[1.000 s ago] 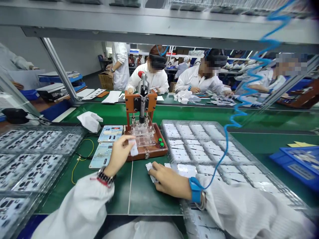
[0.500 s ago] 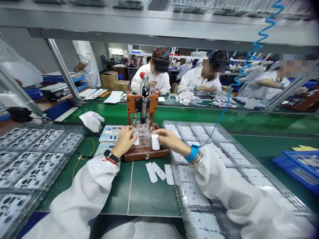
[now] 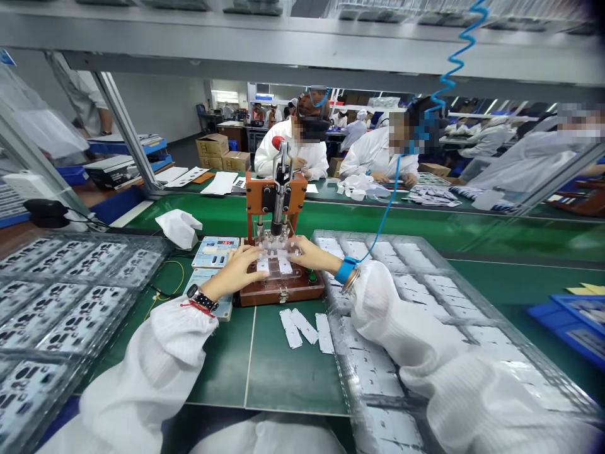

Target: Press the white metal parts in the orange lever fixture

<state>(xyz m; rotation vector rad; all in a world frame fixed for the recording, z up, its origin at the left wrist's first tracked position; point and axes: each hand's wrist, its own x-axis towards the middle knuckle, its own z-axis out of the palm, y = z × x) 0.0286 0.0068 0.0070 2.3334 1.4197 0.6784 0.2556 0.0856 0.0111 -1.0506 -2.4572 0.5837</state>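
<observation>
An orange press point(image 3: 276, 197) with a red-knobbed lever stands on a brown wooden base point(image 3: 265, 295). Two white plates lie side by side in its clear fixture; one is the right plate point(image 3: 285, 265). My left hand point(image 3: 239, 270) rests at the fixture's left side, thumb apart from the fingers, with nothing seen in it. At the right side, my right hand point(image 3: 309, 253) touches the clear fixture, its fingertips partly hidden by the clear parts. Several loose white plates point(image 3: 324, 333) lie on the green mat in front of the base.
Trays of plates flank the mat: a left tray point(image 3: 70, 284) with dark-marked plates and a right tray point(image 3: 368, 353) with white ones. A control box point(image 3: 215, 251) sits left of the press. A blue coiled cord point(image 3: 387, 214) runs to my right wrist. People sit across the bench.
The white plate that was in my right hand now lies in the fixture. My right hand has moved up and inward to the fixture's right side. The view has shifted slightly.
</observation>
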